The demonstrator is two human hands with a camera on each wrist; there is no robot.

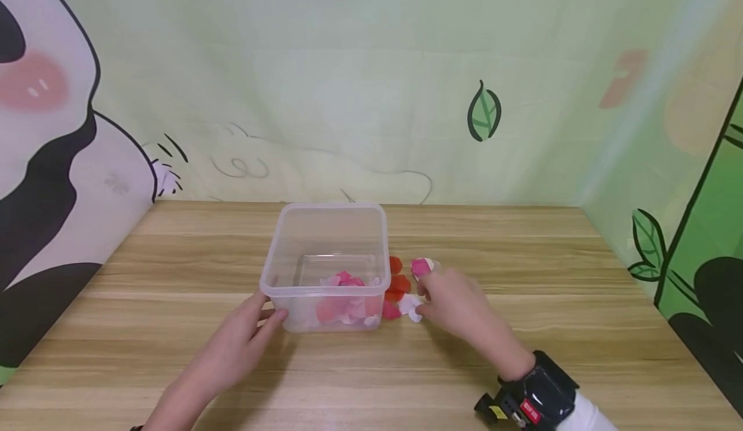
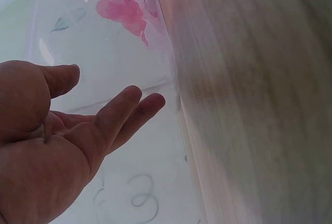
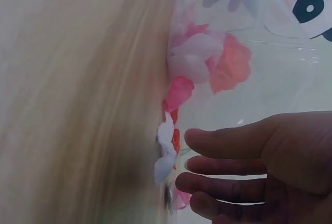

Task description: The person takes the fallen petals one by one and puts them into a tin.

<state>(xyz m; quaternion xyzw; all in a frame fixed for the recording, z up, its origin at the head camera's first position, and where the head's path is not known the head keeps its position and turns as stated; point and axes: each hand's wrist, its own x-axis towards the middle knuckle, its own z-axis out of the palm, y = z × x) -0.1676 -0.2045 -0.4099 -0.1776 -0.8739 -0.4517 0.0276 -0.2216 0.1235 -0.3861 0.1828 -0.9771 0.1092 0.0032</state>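
A clear plastic box [image 1: 325, 290] stands on the wooden table with pink and white flower petals [image 1: 345, 303] lying in its bottom. My left hand [image 1: 235, 340] touches the box at its near left corner, thumb by the front wall; its fingers look extended in the left wrist view. Just right of the box lie loose petals: red-orange ones [image 1: 399, 284], white ones [image 1: 409, 304] and a pink-and-white one [image 1: 421, 267]. Over these loose petals is my right hand [image 1: 458, 305], fingers loosely bent. In the right wrist view nothing shows between the right thumb and fingers.
The wooden table [image 1: 499, 244] reaches back to a light green printed cloth [image 1: 371, 108]. A panda print [image 1: 110, 160] covers the cloth at the left. A black wrist device [image 1: 540, 389] sits on the right forearm.
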